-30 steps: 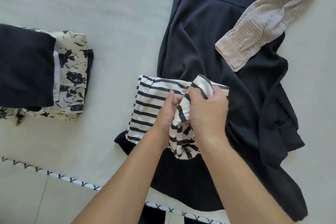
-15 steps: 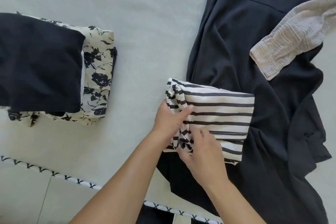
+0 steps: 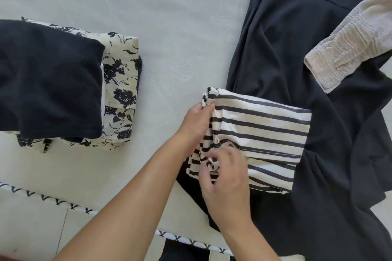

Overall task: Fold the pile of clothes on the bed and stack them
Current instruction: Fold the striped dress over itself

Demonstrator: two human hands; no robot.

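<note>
Striped top — folded rectangle, left edge bunched — black-and-white.

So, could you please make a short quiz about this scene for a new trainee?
1. True or false: the striped garment lies partly on the dark garment.
2. Which item tops the folded stack at the left? A) beige textured garment B) black folded garment C) floral garment
3. Fill in: both hands work at the striped garment's ____ edge.

Key
1. True.
2. B: the black folded garment lies on the floral garment; the beige textured garment is at the right.
3. Left: the left hand and right hand grip it there.
</note>
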